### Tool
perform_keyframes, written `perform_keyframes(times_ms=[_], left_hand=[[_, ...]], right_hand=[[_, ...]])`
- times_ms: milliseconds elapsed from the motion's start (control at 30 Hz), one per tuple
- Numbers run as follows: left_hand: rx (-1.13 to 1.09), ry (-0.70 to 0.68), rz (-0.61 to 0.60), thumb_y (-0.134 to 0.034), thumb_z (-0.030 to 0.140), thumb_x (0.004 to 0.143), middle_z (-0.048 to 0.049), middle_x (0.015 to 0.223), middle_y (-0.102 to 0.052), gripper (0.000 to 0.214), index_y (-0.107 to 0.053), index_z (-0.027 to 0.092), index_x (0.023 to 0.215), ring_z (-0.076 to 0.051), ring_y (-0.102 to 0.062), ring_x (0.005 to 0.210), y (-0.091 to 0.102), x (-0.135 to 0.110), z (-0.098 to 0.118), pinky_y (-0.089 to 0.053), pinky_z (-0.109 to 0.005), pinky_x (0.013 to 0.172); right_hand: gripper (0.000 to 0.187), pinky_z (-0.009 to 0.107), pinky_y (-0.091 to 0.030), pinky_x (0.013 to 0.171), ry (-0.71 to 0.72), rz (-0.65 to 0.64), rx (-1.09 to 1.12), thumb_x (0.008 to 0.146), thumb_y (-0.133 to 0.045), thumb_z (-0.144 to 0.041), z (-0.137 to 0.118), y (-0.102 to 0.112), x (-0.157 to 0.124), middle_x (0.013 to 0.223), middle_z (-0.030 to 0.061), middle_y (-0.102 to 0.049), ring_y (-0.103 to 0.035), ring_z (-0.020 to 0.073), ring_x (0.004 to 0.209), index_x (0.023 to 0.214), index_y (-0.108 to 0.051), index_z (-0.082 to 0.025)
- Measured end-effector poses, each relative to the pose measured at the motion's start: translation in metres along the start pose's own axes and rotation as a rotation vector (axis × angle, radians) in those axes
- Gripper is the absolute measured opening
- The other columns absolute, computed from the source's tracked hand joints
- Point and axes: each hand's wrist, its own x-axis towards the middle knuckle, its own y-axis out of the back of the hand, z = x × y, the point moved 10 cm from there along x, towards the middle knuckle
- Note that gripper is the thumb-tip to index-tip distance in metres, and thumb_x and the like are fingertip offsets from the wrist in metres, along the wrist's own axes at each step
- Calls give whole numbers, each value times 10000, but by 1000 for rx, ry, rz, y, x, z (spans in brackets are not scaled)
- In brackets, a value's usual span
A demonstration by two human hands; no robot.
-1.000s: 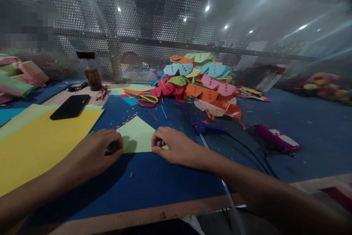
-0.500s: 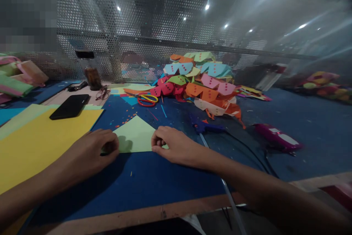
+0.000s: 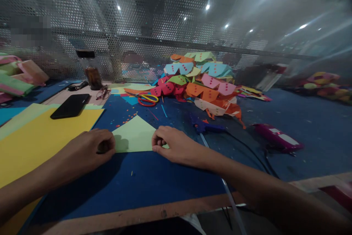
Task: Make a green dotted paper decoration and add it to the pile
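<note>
A pale green folded sheet of paper (image 3: 135,135) lies as a triangle on the blue table (image 3: 154,180). My left hand (image 3: 88,149) is curled with its fingertips pressed on the sheet's left corner. My right hand (image 3: 176,144) is curled too, pinching the sheet's right corner against the table. The folded bottom edge runs between both hands.
Yellow paper sheets (image 3: 35,139) with a black phone (image 3: 70,106) lie at the left. Scissors (image 3: 147,99) and a heap of coloured folded paper pieces (image 3: 203,84) sit behind. A blue glue gun (image 3: 205,128) and a purple tool (image 3: 276,138) lie at the right. A perforated metal screen (image 3: 154,29) backs the table.
My left hand has slid leftward along the paper's bottom edge toward its left corner. The right hand has stayed in place.
</note>
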Motion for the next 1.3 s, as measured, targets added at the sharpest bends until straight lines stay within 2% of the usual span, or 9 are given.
perform_keyframes(times_ms=[533,800,1067,1300], left_hand=[[-15,56,55,-560,336,822,-30,717,-675,170,-666,230,741,-210,-601,655,13,-12,-22,-446,-304,624],[-37,53,76,-584,297,784,-18,731,-681,126,-677,235,728,-211,-618,674,18,-16,-27,-458,-300,651],[10,17,31,-542,274,879,-22,789,-674,155,-644,214,778,-212,-604,765,14,-18,-34,-453,-305,723],[-35,35,36,-556,281,872,2,794,-653,153,-640,219,761,-196,-581,755,16,-19,-38,-438,-284,723]], right_hand=[[36,280,-403,750,-5,-3,-15,886,-656,-126,1,-1,0,924,36,-655,-580,159,851,894,-654,-161],[42,290,-414,763,-1,1,-12,885,-653,-130,2,-1,1,929,36,-658,-582,163,857,891,-642,-170],[39,282,-414,759,-2,1,-11,886,-649,-129,1,-1,1,924,35,-658,-585,159,849,888,-644,-168],[41,276,-407,758,4,3,-18,883,-656,-129,1,-1,1,919,32,-655,-584,161,853,888,-647,-168]])
